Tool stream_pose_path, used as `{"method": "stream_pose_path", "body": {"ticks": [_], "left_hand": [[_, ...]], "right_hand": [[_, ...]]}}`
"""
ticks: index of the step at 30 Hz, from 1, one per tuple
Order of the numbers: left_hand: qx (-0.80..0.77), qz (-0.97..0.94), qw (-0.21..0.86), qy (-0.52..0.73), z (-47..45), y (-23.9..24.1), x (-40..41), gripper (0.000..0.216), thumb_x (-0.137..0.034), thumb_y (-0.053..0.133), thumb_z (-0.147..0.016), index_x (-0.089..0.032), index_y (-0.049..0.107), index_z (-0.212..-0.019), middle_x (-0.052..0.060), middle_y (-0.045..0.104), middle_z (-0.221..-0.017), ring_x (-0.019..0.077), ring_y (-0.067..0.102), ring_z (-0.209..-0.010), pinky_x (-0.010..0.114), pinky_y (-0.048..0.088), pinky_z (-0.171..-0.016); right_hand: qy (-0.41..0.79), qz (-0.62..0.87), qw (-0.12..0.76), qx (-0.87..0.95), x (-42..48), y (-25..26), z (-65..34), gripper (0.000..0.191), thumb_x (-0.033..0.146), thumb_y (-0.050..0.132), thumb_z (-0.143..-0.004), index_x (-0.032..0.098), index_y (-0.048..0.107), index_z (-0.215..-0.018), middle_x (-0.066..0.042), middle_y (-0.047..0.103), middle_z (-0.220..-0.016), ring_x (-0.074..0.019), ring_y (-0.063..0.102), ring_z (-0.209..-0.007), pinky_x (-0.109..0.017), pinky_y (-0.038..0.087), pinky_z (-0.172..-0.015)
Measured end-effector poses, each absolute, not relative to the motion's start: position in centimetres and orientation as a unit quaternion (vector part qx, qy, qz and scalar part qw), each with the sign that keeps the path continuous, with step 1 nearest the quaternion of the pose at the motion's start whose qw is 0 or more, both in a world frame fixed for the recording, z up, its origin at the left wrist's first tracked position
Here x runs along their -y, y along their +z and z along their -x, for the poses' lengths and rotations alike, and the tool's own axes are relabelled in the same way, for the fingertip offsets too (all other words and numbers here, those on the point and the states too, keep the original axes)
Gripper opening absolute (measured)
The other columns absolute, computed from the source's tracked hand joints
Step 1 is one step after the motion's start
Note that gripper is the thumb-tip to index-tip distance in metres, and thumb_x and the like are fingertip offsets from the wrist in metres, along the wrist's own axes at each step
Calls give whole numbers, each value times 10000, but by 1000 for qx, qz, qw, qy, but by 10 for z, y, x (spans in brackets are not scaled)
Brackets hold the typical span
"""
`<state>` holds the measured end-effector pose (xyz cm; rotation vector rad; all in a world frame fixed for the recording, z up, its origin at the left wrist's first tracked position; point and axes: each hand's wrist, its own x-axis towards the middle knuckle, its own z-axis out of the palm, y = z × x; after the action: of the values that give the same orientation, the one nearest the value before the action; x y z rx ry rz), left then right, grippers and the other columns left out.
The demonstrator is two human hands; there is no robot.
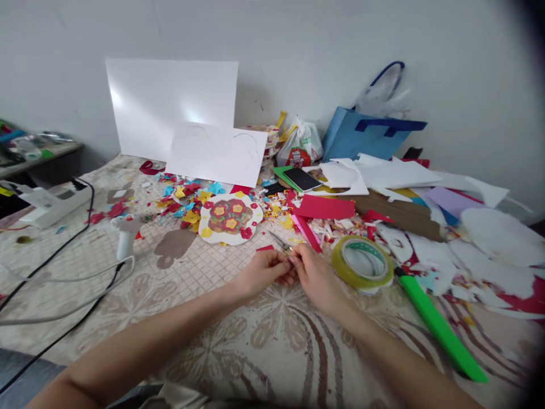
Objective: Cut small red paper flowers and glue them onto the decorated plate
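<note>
My left hand (269,270) and my right hand (314,277) meet low over the patterned tablecloth, fingertips pinched together. Whatever they pinch is too small and too covered to make out. Just beyond the fingers, the blades of a pair of scissors (279,241) point up and to the left; their handles are hidden, and I cannot tell whether a hand touches them. A red paper piece (264,248) lies beside the blades. Ahead to the left rests a white scalloped card (206,218) decorated with red and yellow flowers.
Right of my hands lies a yellow tape roll (340,267), with a green-handled cutter (443,324) farther right. A white glue gun (126,236) stands at left among cables. Paper scraps (187,199), a phone (303,179), white boards (170,102) and a blue bag (361,139) fill the back.
</note>
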<state>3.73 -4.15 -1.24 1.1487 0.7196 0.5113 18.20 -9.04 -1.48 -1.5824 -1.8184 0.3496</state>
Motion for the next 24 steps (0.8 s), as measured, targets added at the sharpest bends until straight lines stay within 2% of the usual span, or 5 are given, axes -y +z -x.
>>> {"method": "stream_pose_path", "body": {"ticks": [7, 18, 21, 24], "left_hand": [[-318, -526, 749, 245, -35, -13, 44, 239, -326, 701, -683, -126, 581, -737, 31, 666, -638, 129, 623, -615, 250, 475, -635], [-311, -532, 745, 256, -35, -18, 42, 297, -383, 715, -668, -125, 575, -711, 20, 647, -603, 119, 606, -568, 242, 472, -594], [-308, -523, 755, 249, -33, -15, 42, 292, -376, 713, -679, -117, 593, -734, 30, 659, -639, 115, 610, -581, 243, 478, -609], [-312, -509, 765, 244, -30, -10, 42, 276, -356, 715, -687, -115, 593, -743, 44, 673, -688, 116, 618, -598, 252, 487, -625]], "right_hand": [[127, 608, 347, 703, 90, -12, -182, 106, 161, 398, -868, 210, 434, -781, -29, 549, -717, -183, 547, -667, -286, 423, -601], [140, 609, 364, 690, 90, -12, -179, 92, 173, 419, -853, 210, 442, -772, -36, 562, -731, -190, 549, -699, -302, 433, -634], [203, 597, 388, 672, 90, -10, -183, 65, 207, 429, -873, 204, 473, -825, -24, 572, -744, -168, 548, -681, -284, 439, -628], [325, 574, 391, 642, 89, -8, -189, 180, 324, 372, -928, 207, 483, -848, 6, 554, -673, -137, 521, -580, -250, 427, -544]]}}
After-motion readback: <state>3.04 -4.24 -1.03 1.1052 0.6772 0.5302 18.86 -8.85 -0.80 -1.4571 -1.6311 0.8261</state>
